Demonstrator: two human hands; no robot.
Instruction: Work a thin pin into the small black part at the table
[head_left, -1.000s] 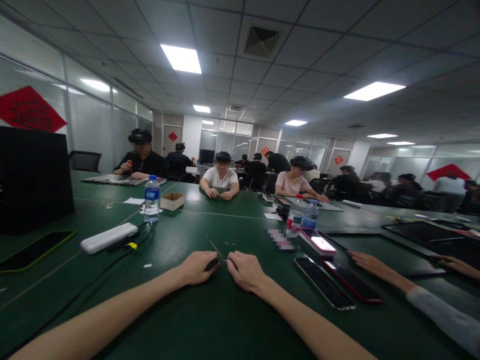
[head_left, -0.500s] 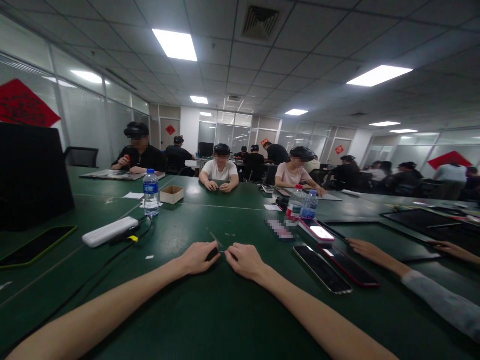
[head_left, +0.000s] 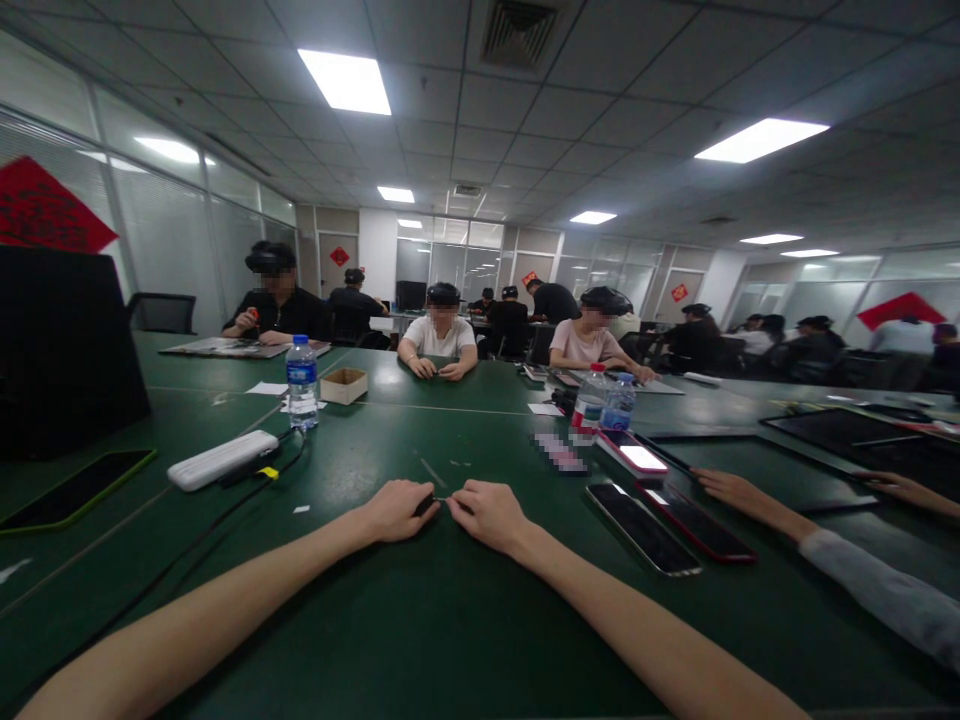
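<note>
Over the green table (head_left: 450,640), my left hand (head_left: 399,510) is closed around a small dark object (head_left: 424,505), mostly hidden by the fingers. My right hand (head_left: 487,512) is closed in a pinch just beside it, the fingertips of both hands nearly touching. A thin pale sliver (head_left: 442,500) shows in the gap between them, too small to name. What the right fingers grip is hidden from view.
Left stand a white power strip (head_left: 223,460) with a black cable, a water bottle (head_left: 302,385) and a small box (head_left: 344,386). Right lie phones (head_left: 643,530), two bottles (head_left: 589,400) and a black frame (head_left: 772,450) touched by a co-worker's hands (head_left: 739,492). People sit opposite.
The whole view has shifted very slightly. My hands stay in nearly the same place and pose, with the fingertips still close together.
</note>
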